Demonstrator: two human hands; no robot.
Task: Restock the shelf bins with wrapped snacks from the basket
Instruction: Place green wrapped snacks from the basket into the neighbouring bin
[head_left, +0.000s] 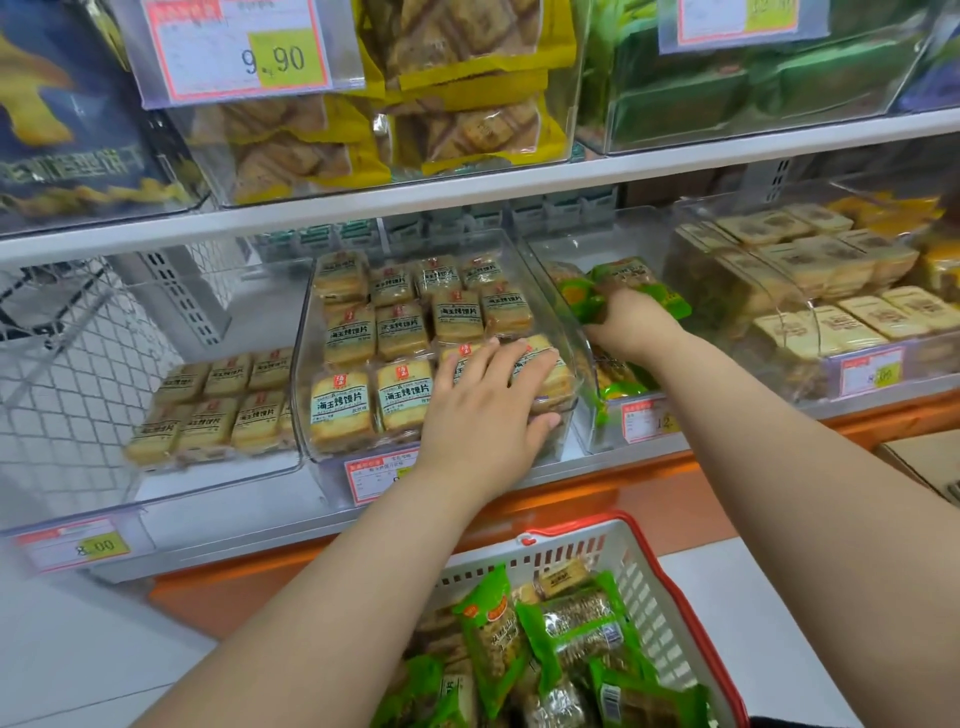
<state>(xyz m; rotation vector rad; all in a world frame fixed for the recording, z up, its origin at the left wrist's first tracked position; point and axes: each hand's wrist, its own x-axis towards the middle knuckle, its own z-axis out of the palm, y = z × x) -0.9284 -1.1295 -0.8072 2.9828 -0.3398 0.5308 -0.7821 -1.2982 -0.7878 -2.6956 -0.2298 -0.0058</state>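
Left hand: your left hand (485, 410) lies flat, fingers straight and spread, pressing the glossy square toast packs (400, 332) at the front right corner of the clear plastic bin (306, 364).
Right hand: your right hand (631, 319) reaches into the neighbouring clear bin (582, 421), fingers curled round a crinkly green wrapped snack (584, 299).
Toast packs: four rows visible in that bin, roughly four across.
Basket: slotted white plastic basket (644, 582) with a red rim, below the shelf edge, holding at least five green wrapped snacks (571, 623).
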